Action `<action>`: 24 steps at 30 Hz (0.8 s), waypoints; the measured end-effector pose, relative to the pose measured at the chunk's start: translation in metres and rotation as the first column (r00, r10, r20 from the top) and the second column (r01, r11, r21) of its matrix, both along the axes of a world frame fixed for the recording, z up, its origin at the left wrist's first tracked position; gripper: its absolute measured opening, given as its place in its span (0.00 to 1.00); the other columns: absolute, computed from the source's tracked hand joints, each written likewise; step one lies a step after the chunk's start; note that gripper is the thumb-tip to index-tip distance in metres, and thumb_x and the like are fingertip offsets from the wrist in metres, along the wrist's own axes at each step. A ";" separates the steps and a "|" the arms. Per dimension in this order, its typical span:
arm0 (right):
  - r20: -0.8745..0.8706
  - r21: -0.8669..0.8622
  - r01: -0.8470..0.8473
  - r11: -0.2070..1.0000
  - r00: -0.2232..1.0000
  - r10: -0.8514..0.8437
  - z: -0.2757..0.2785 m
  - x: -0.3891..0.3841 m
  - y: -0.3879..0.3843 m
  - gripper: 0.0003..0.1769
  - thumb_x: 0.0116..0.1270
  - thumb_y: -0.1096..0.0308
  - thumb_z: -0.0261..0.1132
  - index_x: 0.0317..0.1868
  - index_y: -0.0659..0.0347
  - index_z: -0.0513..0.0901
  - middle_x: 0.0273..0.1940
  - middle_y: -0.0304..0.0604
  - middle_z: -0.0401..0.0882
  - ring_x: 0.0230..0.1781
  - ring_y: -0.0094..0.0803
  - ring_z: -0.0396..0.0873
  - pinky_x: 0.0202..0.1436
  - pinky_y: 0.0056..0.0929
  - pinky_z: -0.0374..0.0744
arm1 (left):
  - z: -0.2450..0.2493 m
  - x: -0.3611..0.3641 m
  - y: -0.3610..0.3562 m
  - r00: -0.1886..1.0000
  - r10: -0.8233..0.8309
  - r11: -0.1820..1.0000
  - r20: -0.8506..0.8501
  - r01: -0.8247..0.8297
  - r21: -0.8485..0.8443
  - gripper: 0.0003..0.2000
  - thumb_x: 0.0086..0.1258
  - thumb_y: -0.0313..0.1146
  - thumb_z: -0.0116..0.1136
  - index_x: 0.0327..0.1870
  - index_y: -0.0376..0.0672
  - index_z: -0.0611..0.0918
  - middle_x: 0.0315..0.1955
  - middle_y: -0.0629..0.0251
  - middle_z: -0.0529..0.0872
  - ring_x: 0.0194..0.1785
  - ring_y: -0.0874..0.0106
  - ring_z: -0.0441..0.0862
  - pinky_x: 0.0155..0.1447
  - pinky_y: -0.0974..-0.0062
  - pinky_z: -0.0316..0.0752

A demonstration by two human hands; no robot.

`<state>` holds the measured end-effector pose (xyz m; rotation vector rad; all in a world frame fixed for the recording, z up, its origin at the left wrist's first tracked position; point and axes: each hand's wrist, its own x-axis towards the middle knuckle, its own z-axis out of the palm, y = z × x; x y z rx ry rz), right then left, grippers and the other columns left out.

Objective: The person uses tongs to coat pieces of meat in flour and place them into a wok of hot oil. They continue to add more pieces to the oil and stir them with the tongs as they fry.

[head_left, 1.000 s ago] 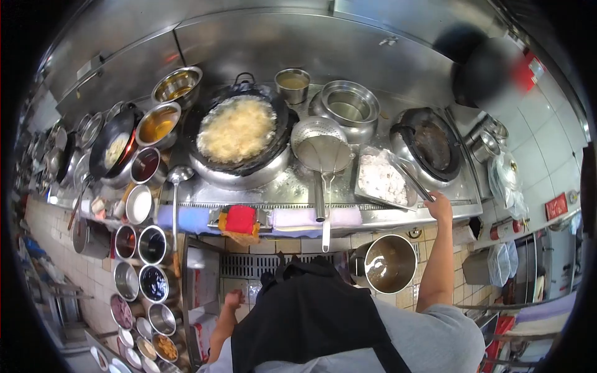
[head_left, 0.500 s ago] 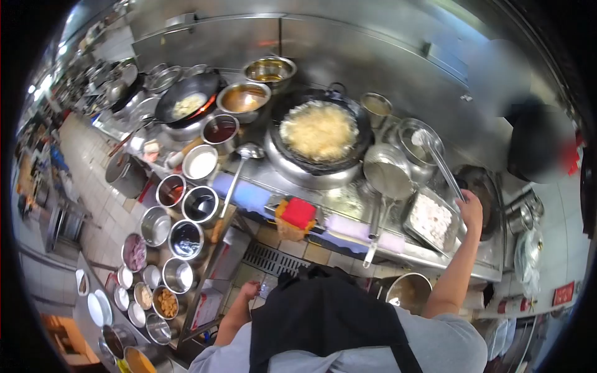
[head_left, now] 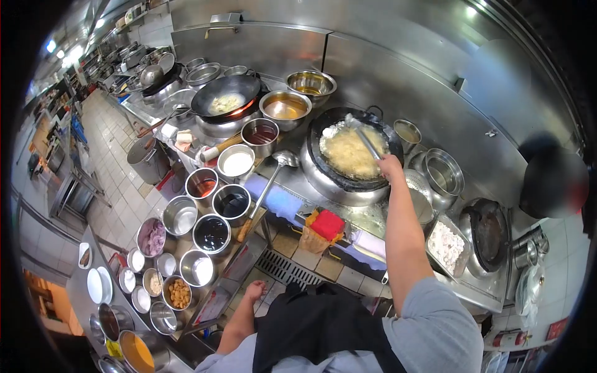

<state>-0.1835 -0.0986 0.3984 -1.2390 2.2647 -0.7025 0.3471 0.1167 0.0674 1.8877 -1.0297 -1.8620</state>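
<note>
My right hand point(head_left: 390, 166) is closed on the handle of a metal utensil point(head_left: 368, 144), whose far end reaches into a black wok point(head_left: 316, 163) of bubbling, pale golden food point(head_left: 352, 153). Froth hides part of the utensil's tip. Low beside my body, my left hand point(head_left: 255, 290) hangs near the counter's edge with its fingers curled; whether it holds anything is too small to tell. A rectangular metal tray point(head_left: 464, 266) of white pieces lies right of my right forearm.
A ladle point(head_left: 285, 159) rests left of the wok, near pots of dark sauce point(head_left: 212, 234) and white powder point(head_left: 236, 161). Behind them stand a second wok point(head_left: 205, 96) over flame and a bowl of oil point(head_left: 285, 108). A red cloth point(head_left: 326, 224) lies at the front edge.
My right hand has moved left with the utensil, from the pot and tray at the right to the wok. The view has shifted too. The left hand remains low by my body.
</note>
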 end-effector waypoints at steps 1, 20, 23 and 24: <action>0.059 -0.084 0.046 0.995 0.997 -0.042 -0.008 -0.004 0.002 0.16 0.56 0.62 0.66 0.42 0.62 0.81 0.19 0.43 0.75 0.13 0.29 0.72 0.17 0.29 0.70 | -0.004 0.005 0.007 0.999 -0.012 1.000 0.042 0.012 0.019 0.13 0.69 0.35 0.50 0.51 0.42 0.77 0.34 0.62 0.84 0.28 0.75 0.78 0.27 0.79 0.71; -0.462 -0.018 0.746 0.666 0.584 -0.667 0.028 -0.046 0.462 0.23 0.58 0.56 0.63 0.52 0.59 0.77 0.43 0.56 0.80 0.48 0.52 0.76 0.49 0.45 0.74 | -0.046 -0.016 -0.045 0.869 -0.494 0.858 0.031 0.481 0.182 0.17 0.67 0.42 0.48 0.55 0.48 0.72 0.37 0.65 0.82 0.32 0.70 0.81 0.28 0.69 0.70; -0.482 0.163 0.796 0.583 0.580 -0.657 0.023 -0.045 0.473 0.25 0.57 0.56 0.64 0.53 0.58 0.76 0.45 0.54 0.79 0.48 0.50 0.77 0.50 0.43 0.75 | -0.041 -0.062 -0.068 0.844 -0.536 0.837 0.014 0.530 0.136 0.17 0.67 0.38 0.50 0.55 0.45 0.72 0.33 0.65 0.82 0.27 0.72 0.80 0.24 0.73 0.69; -0.473 0.165 0.803 0.573 0.574 -0.669 0.017 -0.051 0.474 0.25 0.57 0.56 0.64 0.53 0.58 0.76 0.45 0.54 0.79 0.48 0.50 0.77 0.50 0.43 0.75 | -0.022 -0.085 -0.070 0.837 -0.546 0.835 0.043 0.538 0.118 0.16 0.66 0.37 0.51 0.54 0.45 0.73 0.32 0.65 0.82 0.28 0.73 0.80 0.24 0.74 0.69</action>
